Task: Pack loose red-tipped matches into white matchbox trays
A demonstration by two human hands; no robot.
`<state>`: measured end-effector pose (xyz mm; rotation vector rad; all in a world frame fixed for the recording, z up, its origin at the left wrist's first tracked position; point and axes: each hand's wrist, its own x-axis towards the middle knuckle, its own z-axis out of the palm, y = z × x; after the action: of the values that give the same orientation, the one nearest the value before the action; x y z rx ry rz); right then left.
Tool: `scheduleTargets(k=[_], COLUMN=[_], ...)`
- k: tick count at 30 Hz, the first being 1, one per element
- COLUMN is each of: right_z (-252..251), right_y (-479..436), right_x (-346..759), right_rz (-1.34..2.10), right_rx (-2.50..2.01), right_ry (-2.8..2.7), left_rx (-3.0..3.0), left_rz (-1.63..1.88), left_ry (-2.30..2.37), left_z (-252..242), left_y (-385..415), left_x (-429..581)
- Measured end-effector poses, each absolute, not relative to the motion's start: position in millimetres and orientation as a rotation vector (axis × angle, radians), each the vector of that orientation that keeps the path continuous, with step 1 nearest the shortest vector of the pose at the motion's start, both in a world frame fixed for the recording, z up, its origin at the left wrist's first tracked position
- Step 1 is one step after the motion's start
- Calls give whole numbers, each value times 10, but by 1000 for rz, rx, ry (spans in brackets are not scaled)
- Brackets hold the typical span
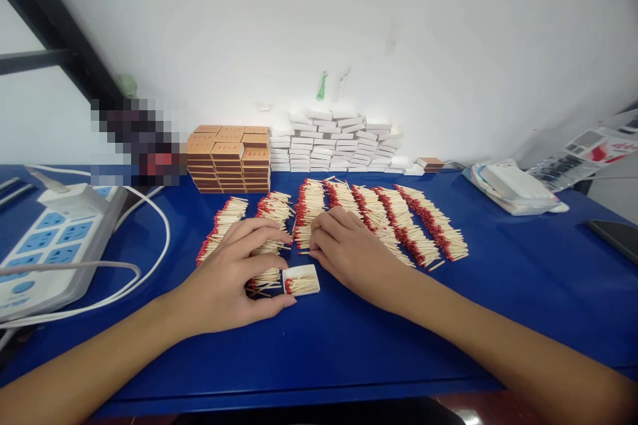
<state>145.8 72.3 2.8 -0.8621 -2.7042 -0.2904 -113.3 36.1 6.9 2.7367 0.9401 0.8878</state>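
A small white matchbox tray [318, 279] lies on the blue table with several red-headed matches [303, 283] in it. Around its left end, the thumb and index finger of my left hand [234, 272] are spread, close to its edges; whether they touch it I cannot tell. The other left fingers lie over a row of matches [274, 206]. My right hand [343, 239] is closed, its fingertips pinched together at the near end of the middle match row [310, 202]. The fingers partly hide the matches there.
More match rows [433, 219] fan out to the right. Behind stand stacked brown matchboxes [229, 159] and piled white trays [333, 143] against the wall. A power strip [60, 239] with looping white cables is at left; a white packet [516, 186] and a dark phone-like object [615, 239] are at right.
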Motion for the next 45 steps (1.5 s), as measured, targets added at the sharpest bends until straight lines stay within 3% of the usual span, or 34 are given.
scheduleTargets(k=[31, 45], right_z=[27, 59], right_y=[431, 720], right_x=[1349, 1554], right_rz=[-477, -151], right_rx=[-687, -785], right_ry=[-2626, -2590], left_rx=[2756, 2762], left_rz=[924, 932], left_ry=[978, 965], left_z=[54, 62], left_y=[377, 386], left_x=[-1110, -1124])
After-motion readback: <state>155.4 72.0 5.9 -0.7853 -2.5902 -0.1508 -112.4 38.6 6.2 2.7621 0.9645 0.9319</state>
